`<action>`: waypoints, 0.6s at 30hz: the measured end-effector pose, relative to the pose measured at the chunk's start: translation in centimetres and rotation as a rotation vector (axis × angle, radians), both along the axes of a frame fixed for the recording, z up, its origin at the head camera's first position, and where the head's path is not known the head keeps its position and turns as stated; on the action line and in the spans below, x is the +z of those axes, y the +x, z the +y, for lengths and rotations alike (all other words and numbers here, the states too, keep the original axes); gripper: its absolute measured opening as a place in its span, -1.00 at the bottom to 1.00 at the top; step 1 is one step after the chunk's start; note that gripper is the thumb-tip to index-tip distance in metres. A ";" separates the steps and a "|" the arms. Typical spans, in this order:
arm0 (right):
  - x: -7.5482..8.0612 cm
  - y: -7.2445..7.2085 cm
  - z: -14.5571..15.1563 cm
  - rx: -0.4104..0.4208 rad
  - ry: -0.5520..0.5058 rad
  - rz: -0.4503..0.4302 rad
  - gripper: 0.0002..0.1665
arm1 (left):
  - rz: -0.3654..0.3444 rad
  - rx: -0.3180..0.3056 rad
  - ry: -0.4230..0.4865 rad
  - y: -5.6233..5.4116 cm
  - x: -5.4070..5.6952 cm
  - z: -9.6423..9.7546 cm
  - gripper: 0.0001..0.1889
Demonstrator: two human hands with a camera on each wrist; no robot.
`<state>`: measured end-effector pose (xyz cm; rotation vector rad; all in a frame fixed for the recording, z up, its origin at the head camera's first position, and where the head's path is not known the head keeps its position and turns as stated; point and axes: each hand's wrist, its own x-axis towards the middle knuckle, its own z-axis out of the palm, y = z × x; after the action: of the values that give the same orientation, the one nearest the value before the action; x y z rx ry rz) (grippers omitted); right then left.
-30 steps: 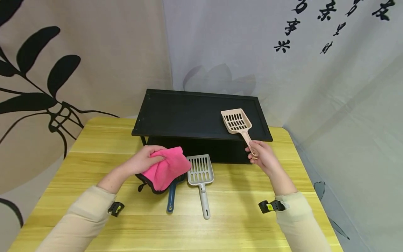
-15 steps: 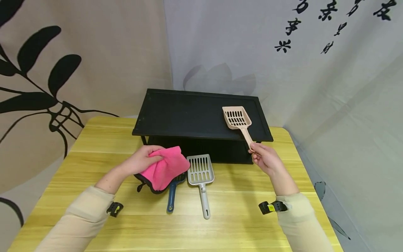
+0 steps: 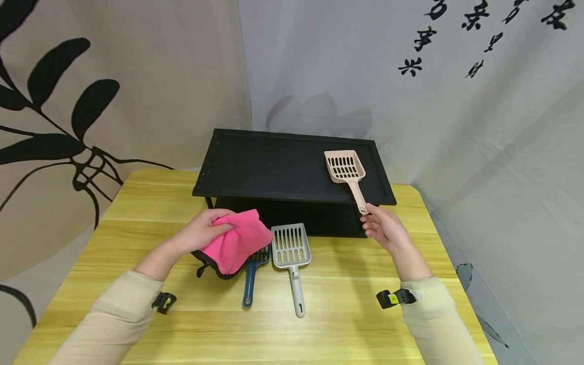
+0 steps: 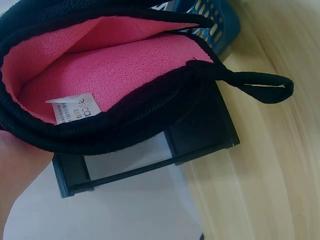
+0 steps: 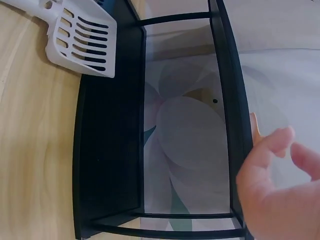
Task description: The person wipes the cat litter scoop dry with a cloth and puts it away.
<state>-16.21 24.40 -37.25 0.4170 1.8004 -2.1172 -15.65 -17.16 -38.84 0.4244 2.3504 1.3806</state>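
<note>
My left hand (image 3: 207, 230) grips a pink cloth (image 3: 237, 241) with a black edge, held above the table. In the left wrist view, the cloth (image 4: 125, 65) shows a white label and a black loop. At the right, my right hand (image 3: 385, 228) pinches the handle end of a beige litter scoop (image 3: 356, 195). Its slotted head lies over the right part of the black shelf's top (image 3: 274, 162); whether it touches is unclear. A grey litter scoop (image 3: 296, 289) lies on the table. Beside it is a blue litter scoop (image 3: 249, 286), its head partly covered by the cloth.
The two-tier black shelf stands at the back of the wooden table (image 3: 337, 324); its lower tier (image 5: 110, 130) shows in the right wrist view. Printed fabric (image 3: 173, 91) hangs behind and to the right. Both wrists wear small black cameras.
The beige scoop has moved slightly back and flatter over the shelf top, and my right fingers now hold only its handle end. My left hand and the cloth have shifted slightly left.
</note>
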 end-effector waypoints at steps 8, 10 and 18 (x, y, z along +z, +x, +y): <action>-0.1 0.1 -0.1 -0.021 -0.132 0.044 -0.68 | -0.003 0.004 0.007 0.0 -0.3 -0.4 -0.67; -0.1 -0.2 -0.2 -0.043 -0.136 0.042 -0.69 | -0.001 0.005 0.013 -0.1 -0.3 -0.5 -0.67; 0.1 -1.0 -0.9 -0.166 -0.081 0.043 -0.91 | -0.002 0.017 0.004 -0.1 -0.4 -0.8 -0.66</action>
<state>-17.21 23.51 -37.19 0.5199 1.7505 -2.3181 -15.74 -17.95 -39.25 0.4045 2.3556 1.3927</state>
